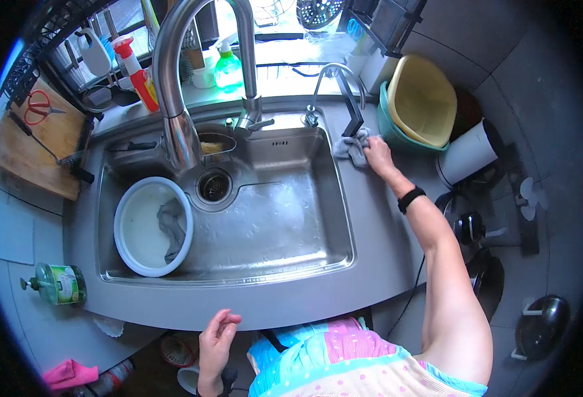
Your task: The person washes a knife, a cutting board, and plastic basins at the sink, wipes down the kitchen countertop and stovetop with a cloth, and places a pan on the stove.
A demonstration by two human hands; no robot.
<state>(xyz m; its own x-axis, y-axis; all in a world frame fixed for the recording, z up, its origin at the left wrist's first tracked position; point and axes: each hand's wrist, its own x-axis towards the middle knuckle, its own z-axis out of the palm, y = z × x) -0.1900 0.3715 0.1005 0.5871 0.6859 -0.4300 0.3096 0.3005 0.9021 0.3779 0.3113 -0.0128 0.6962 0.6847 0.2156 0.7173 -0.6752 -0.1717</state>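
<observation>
My right hand (pixel 378 156) is closed on a grey cloth (pixel 353 149), pressed against the counter to the right of the sink, near the foot of a small tap (pixel 313 114). At the counter's front edge my left hand (pixel 216 344) hangs with loosely bent fingers and nothing in it. Inside the steel sink (pixel 285 231), on the left, stands a white basin (pixel 134 225) with some liquid in it. Another grey cloth (pixel 170 228) lies in that basin, against its right wall.
A big faucet (pixel 172 112) arches over the sink. Yellow (pixel 422 99) and teal (pixel 395 129) basins lean at the back right, beside a white cylinder (pixel 471 153). On the left are a cutting board (pixel 37 142) with red scissors (pixel 38 109) and a soap bottle (pixel 63 284).
</observation>
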